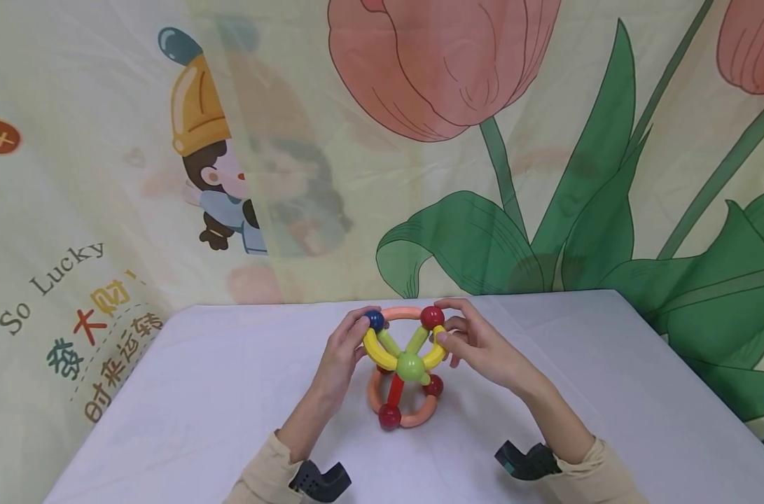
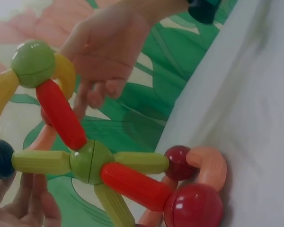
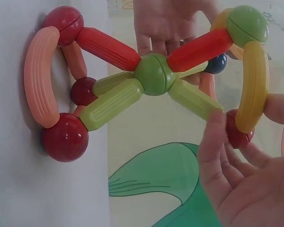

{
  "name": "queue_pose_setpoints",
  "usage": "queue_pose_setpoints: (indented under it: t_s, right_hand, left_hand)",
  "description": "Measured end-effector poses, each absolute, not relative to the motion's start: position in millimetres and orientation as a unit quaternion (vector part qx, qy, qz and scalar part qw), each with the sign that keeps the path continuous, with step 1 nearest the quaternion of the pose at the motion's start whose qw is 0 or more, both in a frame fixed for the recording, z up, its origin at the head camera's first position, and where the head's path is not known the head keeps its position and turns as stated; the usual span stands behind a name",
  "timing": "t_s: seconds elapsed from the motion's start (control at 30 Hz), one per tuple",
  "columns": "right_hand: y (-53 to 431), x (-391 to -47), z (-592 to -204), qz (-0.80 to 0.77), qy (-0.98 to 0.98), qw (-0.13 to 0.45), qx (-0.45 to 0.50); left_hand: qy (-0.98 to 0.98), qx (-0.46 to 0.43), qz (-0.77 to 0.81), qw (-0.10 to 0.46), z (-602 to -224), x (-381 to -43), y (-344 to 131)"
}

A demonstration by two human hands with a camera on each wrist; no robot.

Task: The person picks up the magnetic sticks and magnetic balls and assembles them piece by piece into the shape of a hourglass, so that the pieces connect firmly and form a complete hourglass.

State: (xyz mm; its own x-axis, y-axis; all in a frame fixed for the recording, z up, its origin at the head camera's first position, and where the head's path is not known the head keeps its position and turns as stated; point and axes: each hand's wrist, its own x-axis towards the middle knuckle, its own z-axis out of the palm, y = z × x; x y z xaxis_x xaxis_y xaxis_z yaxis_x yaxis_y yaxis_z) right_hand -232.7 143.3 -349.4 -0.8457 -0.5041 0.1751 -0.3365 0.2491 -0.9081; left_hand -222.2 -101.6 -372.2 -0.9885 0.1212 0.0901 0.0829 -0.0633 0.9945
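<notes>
A ball-and-stick building toy [image 3: 154,74] stands on the table, two rings joined through a green ball in the middle by straight red and light-green sticks. The lower ring has red balls [image 1: 390,416] and curved orange sticks [image 1: 421,413]. In the upper ring are a blue ball [image 1: 374,320], a red ball [image 1: 432,318], a green ball [image 1: 410,367], two curved yellow sticks [image 3: 255,87] and an orange one [image 1: 402,313]. My left hand [image 1: 340,353] holds the blue ball at the upper left. At the upper right, my right hand [image 1: 485,350] grips the red ball, thumb against the yellow stick.
The table [image 1: 230,413] is covered with a white cloth. Behind it hangs a curtain [image 1: 306,105] printed with tulips and a cartoon figure. Dark wrist-worn devices, one on the left [image 1: 321,481] and one on the right [image 1: 526,460], sit by beige sleeves.
</notes>
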Motion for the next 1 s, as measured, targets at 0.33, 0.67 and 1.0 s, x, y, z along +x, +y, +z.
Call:
queue_pose_setpoints:
  t_s: [0.33,0.67,1.0]
  right_hand:
    - [141.1,-232.3,-349.6,-0.559,0.780,0.078,-0.270]
    - [142.1,-231.7,-349.5,-0.559,0.777,0.081,-0.276]
    - [147.1,-236.2,-351.6,-0.544,0.789,0.063,-0.278]
  left_hand:
    - [0.647,0.088,0.757,0.033,-370.0,-220.8,-99.9]
    - [0.647,0.087,0.756,0.043,-369.9,-220.8,-99.6]
    - [0.667,0.079,0.741,0.026,-370.1,-221.3,-103.8]
